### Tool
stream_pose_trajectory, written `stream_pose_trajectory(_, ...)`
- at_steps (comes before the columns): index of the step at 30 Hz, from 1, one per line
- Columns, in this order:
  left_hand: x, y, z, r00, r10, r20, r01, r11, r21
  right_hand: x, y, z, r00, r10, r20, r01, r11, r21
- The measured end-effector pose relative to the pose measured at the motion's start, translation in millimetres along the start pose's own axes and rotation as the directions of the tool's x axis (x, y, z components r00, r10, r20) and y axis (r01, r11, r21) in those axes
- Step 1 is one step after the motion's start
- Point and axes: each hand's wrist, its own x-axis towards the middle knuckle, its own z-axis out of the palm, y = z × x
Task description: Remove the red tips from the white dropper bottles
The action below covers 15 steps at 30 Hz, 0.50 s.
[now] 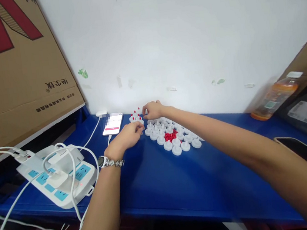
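Note:
Several small white round caps (173, 138) lie clustered on the blue table (178, 179), with a heap of tiny red pieces (170, 135) among them. A few white caps with red tips (136, 116) stand apart at the back left. My right hand (153, 110) reaches over that group with its fingers pinched together; what they hold is too small to make out. My left hand (126, 137), a watch on its wrist, rests on the table just left of the cluster, fingers curled close to one cap.
A lit phone (112, 124) on a white cable lies left of the caps. A white power strip (62, 174) with plugs and cables sits at the left edge. A cardboard box (10, 65) leans at left. An orange bottle (274, 98) and a dark phone (306, 152) are at right.

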Motion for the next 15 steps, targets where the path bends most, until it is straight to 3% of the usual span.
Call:
stream_pose_trajectory(3,1.5,-9.1,-6.3,0.995,-0.084,-0.045,0.085,0.996,0.007,1.6,-17.2,4.5,1.0,0.024,-0.014,-0.024,0.999,0.03)
stream_pose_trajectory(6,5.1,-17.2,-6.8,0.991,-0.074,-0.111,0.078,0.996,0.031,-1.0,-27.0,14.4,0.996,0.043,-0.075,-0.039,0.998,0.052)
stream_pose_trajectory(10,9.8,-19.8,-4.8,0.989,0.008,-0.147,-0.007,1.0,0.005,-9.8,-20.8,24.7,0.985,0.083,-0.154,-0.065,0.991,0.119)
stream_pose_trajectory(15,10.1,-20.1,-5.8,0.977,-0.049,-0.209,0.054,0.998,0.019,-13.7,-14.0,27.1,0.962,0.175,-0.209,-0.14,0.975,0.175)
